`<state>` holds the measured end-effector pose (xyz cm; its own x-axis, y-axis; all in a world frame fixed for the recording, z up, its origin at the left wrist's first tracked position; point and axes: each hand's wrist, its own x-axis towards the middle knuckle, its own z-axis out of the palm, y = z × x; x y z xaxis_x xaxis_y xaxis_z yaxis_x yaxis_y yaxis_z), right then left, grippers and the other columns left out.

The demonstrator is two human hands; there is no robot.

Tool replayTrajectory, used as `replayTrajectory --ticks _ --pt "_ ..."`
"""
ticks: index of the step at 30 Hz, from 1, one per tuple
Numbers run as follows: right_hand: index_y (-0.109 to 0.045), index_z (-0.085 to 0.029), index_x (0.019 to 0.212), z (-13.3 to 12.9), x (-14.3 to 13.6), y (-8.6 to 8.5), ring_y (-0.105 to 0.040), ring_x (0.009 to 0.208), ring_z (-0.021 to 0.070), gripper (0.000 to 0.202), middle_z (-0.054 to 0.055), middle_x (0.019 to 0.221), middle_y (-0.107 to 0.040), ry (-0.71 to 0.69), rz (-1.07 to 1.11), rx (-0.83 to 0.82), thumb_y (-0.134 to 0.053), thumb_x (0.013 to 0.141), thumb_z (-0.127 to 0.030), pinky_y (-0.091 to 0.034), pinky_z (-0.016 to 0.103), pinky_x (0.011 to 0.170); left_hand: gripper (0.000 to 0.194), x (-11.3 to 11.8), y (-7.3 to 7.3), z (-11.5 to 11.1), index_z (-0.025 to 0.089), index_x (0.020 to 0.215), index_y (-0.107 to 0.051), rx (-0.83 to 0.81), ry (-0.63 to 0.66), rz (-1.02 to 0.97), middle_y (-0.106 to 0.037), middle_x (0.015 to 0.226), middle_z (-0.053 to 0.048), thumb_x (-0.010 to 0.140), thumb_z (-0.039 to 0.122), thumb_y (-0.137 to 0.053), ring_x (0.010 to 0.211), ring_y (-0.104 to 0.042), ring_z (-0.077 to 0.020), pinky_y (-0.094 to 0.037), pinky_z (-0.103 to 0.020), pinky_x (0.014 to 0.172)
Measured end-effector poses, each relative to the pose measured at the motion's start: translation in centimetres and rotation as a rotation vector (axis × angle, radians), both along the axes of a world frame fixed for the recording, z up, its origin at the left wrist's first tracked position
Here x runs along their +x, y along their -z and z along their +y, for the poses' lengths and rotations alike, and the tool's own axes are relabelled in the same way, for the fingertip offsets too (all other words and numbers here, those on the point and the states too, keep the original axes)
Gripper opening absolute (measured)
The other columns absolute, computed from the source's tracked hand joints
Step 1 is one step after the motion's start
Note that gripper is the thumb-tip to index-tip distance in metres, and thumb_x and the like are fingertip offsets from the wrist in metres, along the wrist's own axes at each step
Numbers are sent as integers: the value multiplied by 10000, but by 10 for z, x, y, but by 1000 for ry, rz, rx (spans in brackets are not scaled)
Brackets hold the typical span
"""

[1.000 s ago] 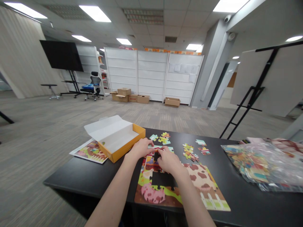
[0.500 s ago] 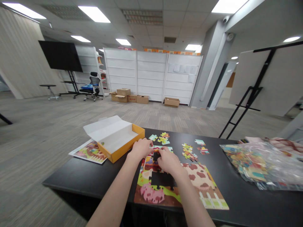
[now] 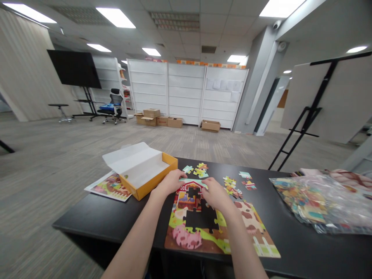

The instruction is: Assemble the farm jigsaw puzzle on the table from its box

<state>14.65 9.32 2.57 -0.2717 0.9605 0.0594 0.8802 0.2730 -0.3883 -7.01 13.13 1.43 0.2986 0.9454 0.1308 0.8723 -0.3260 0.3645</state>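
A partly assembled jigsaw puzzle (image 3: 194, 237) with a farm picture lies on the black table: a pink pig, a cow, a fence and a red barn, with dark gaps in its middle and in the barn. My left hand (image 3: 171, 183) is at the puzzle's top left corner, fingers curled and thumb bent against the edge. Across the barn roof, my right hand (image 3: 215, 193) has its fingers and thumb bent on the upper part of the puzzle. Just beyond lie loose puzzle pieces (image 3: 201, 170). More loose pieces (image 3: 231, 187) lie right of my right hand.
An open yellow box (image 3: 155, 176) with a white lid stands left of my left hand, partly over a printed picture sheet (image 3: 112, 188). At the right, a clear plastic bag (image 3: 322, 201) full of puzzle pieces lies on the table (image 3: 122, 221).
My right hand has moved right from over the barn, uncovering its red roof and more of the dark gap. My left hand has shifted slightly left along the top edge.
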Motion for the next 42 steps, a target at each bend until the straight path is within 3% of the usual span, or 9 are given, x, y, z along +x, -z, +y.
replayTrajectory --ticks 6,14,19,21,24,27,33,37,42 --pt "-699 -190 892 1 51 -12 -672 782 203 284 71 843 -745 155 179 7 -486 938 -371 -435 278 679 250 -3 -6 -7 232 1066 -757 -21 -52 47 -721 1098 -93 828 238 -679 1003 -685 -264 -521 -327 861" --pt "-587 -206 697 -11 70 -12 -598 638 171 403 28 669 -657 167 193 -17 -455 945 -496 -357 256 575 231 13 -23 -17 210 1053 -753 -4 2 18 -714 1141 -119 839 218 -667 1040 -676 -290 -509 -358 890" --pt "-607 -210 782 -9 58 -12 -587 622 177 328 10 651 -626 161 339 -16 -471 918 -476 -364 264 566 196 42 -39 -28 208 1011 -745 -22 154 -157 -759 997 -41 895 276 -603 889 -705 -191 -523 -258 811" --pt "-610 -211 866 -8 50 -11 -596 629 179 314 1 668 -628 157 442 4 -462 913 -484 -395 270 585 222 55 -42 -34 173 993 -726 -128 233 -399 -760 965 -56 903 328 -595 842 -709 -187 -535 -262 773" --pt "-584 -214 942 -8 38 -9 -622 689 199 315 4 698 -632 192 512 29 -438 918 -492 -434 291 639 427 73 -40 -42 150 1208 -608 -394 366 -670 -742 880 -58 847 367 -675 795 -711 -196 -540 -274 699" --pt "-570 -214 1004 -8 29 -10 -652 808 220 331 30 789 -667 212 543 41 -409 935 -496 -467 318 729 607 81 -31 -45 162 1326 -475 -519 463 -780 -703 768 -1 778 250 -722 716 -691 -170 -513 -259 659" --pt "-599 -204 1042 -5 40 -11 -645 856 207 484 55 912 -679 192 665 25 -308 955 -581 -491 317 749 514 70 -17 -35 178 1202 -505 -519 347 -847 -665 743 28 739 192 -728 694 -694 -162 -504 -261 653" --pt "-643 -182 998 -5 58 -13 -602 678 165 437 42 857 -662 125 657 -81 -418 904 -545 -456 275 591 352 58 -21 -31 172 1082 -577 -461 365 -813 -664 725 26 779 258 -733 716 -694 -159 -519 -287 722" --pt "-663 -163 943 -12 65 -19 -573 666 143 362 29 800 -664 22 679 -98 -541 822 -482 -462 260 609 273 54 -27 -33 151 1077 -631 -470 345 -782 -703 732 -8 829 257 -672 709 -696 -165 -529 -293 720"
